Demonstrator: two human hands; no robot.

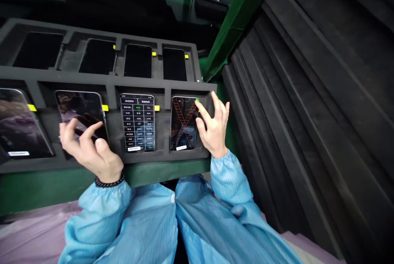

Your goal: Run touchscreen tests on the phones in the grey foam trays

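The phone third from the left in the front row of the foam tray shows a menu of white characters on black, apparently Chinese, set out in a grid of cells under 2 header tabs. The writing is too small and blurred to read with certainty. 2 cells glow green. White strips sit near the bottom of the screens: one on this phone, one on the phone to its right, and one on the far-left phone. Each carries tiny, unreadable print.
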